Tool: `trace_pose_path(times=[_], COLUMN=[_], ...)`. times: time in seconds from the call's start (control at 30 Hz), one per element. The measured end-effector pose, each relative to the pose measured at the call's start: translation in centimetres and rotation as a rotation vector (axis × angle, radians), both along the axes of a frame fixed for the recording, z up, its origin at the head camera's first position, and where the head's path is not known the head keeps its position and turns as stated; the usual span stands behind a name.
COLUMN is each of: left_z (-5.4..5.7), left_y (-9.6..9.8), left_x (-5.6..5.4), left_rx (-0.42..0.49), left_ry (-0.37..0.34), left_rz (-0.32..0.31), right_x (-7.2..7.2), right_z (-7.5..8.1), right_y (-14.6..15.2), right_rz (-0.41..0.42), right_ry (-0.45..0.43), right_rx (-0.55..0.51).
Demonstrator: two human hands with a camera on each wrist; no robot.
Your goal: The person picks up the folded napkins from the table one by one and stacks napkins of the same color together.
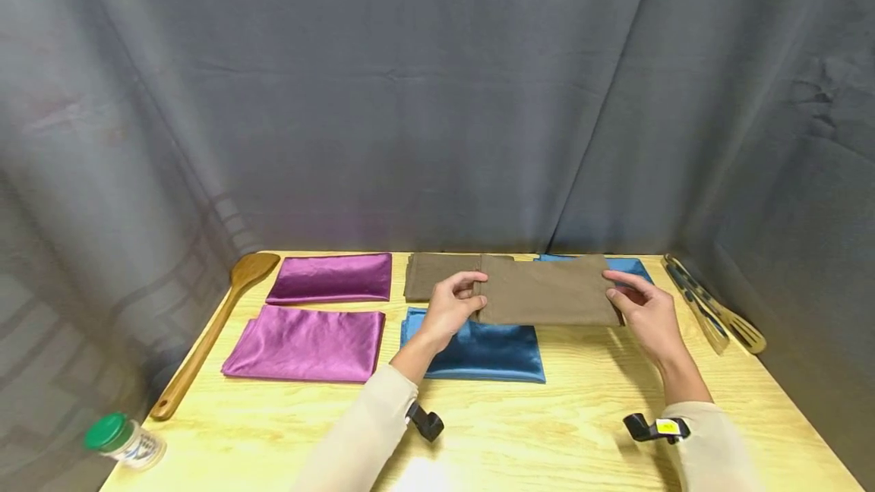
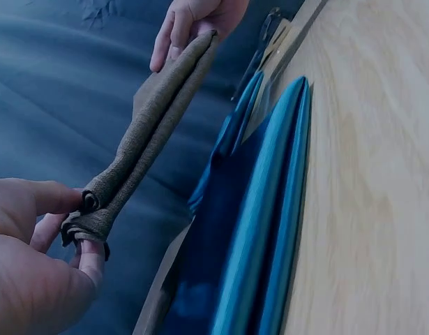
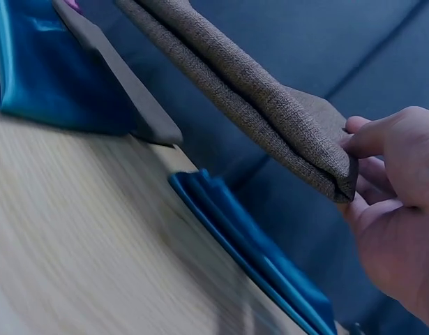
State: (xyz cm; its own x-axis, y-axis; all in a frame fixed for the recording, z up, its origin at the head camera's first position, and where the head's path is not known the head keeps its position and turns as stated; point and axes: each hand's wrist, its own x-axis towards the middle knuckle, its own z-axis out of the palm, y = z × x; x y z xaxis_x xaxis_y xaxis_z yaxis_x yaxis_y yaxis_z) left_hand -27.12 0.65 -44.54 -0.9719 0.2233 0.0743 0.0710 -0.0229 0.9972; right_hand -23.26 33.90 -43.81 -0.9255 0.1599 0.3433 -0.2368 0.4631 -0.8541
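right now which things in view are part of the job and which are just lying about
Likely part of the job:
held brown cloth, pinched by left fingers and right fingers
back brown cloth
front blue cloth
back blue cloth
front purple cloth
back purple cloth

Apparently just lying about:
wooden spoon
green-lidded jar
utensils at the right edge

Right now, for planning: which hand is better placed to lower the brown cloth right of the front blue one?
Right hand, probably: it pinches the brown cloth nearer that spot; left hand visually overlaps the front blue cloth.
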Motion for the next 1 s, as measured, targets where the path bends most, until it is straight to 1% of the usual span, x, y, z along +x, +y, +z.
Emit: trace_pose_path(times=[0.2,0.3,0.47,0.57,0.67,0.73,0.87,0.93,1.0], left_z=[0.0,-0.1,-0.3,-0.3,-0.4,-0.5,-0.8,-1.0,-1.2], left_y=[-1.7,-2.5,-3.9,-4.7,-5.5,-6.0,-6.8,-7.2,-7.5], left_x=[-0.6,-1.0,-1.9,-2.4,-2.8,-3.3,-4.1,-4.6,-5.0], left_rx=[0.000,-0.001,-0.002,-0.030,-0.056,-0.072,-0.119,-0.144,-0.154], left_ry=[0.020,0.031,0.063,0.078,0.077,0.081,0.116,0.117,0.099], left_rz=[0.054,0.082,0.117,0.129,0.146,0.166,0.215,0.226,0.224], right_x=[-1.3,-2.2,-3.8,-4.6,-5.4,-5.8,-6.9,-7.4,-7.9], right_z=[-0.2,-0.3,-0.7,-1.0,-1.1,-1.1,-1.1,-1.1,-1.2], right_y=[-1.9,-2.9,-4.4,-5.2,-6.0,-6.5,-7.6,-8.0,-8.4], right_rz=[-0.001,-0.012,0.017,0.028,0.040,0.051,0.068,0.069,0.073], right_ry=[-0.039,-0.033,-0.036,-0.055,-0.089,-0.111,-0.151,-0.165,-0.179], right_rx=[-0.008,-0.011,-0.055,-0.083,-0.119,-0.145,-0.175,-0.187,-0.198])
